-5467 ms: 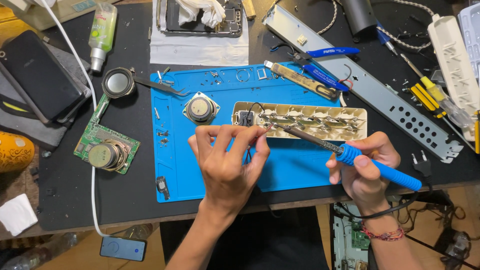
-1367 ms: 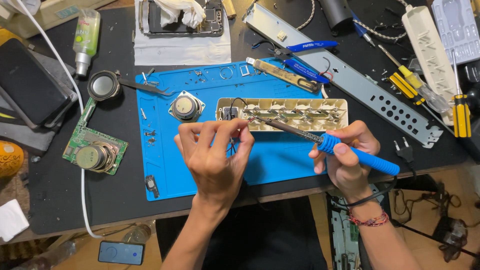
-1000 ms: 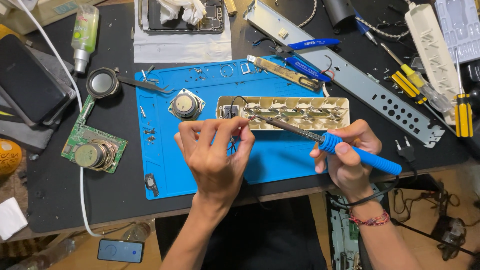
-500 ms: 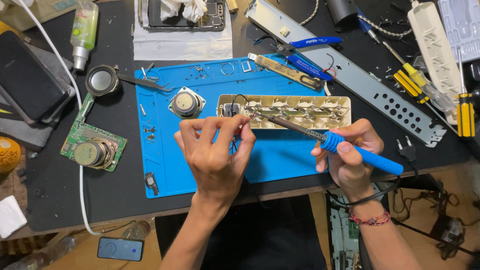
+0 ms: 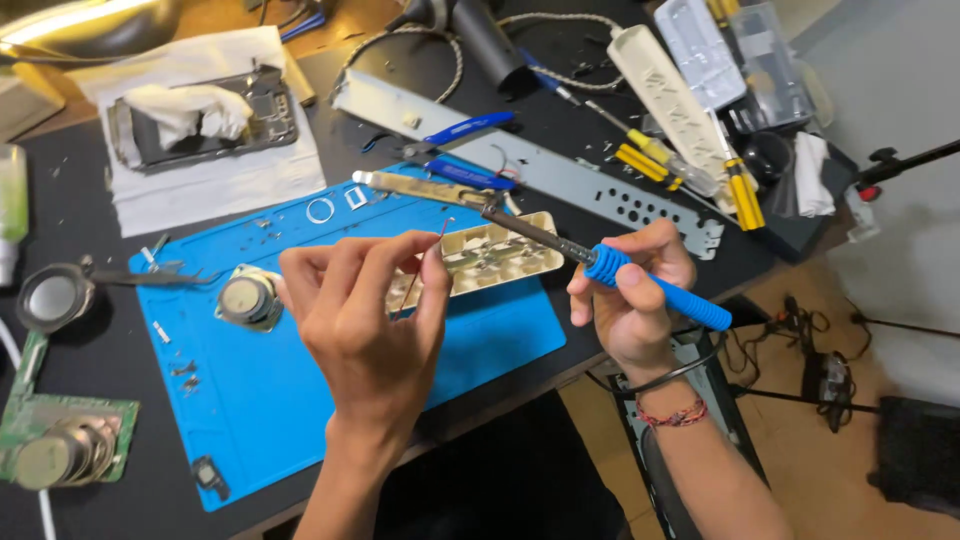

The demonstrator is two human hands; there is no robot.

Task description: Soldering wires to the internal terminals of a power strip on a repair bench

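Above blue mat (image 5: 300,400) – hands pinch wire (image 5: 415,275), grip soldering iron (image 5: 610,268).

Left hand (image 5: 365,320) raised over the blue mat (image 5: 300,400), fingers (image 5: 432,275) pinching a thin red wire (image 5: 420,265). Right hand (image 5: 630,300) grips a blue-handled soldering iron (image 5: 600,265), tip near the wire's top end. Beige battery tray (image 5: 500,255) lies on the mat under both. Small round speaker (image 5: 245,298) just left of the left hand. Circuit board (image 5: 60,450) at desk (image 5: 90,340) edge, far left. Yellow screwdrivers (image 5: 740,190) top right.

speaker (image 5: 248,299) on mat (image 5: 300,420), tray (image 5: 490,262) right
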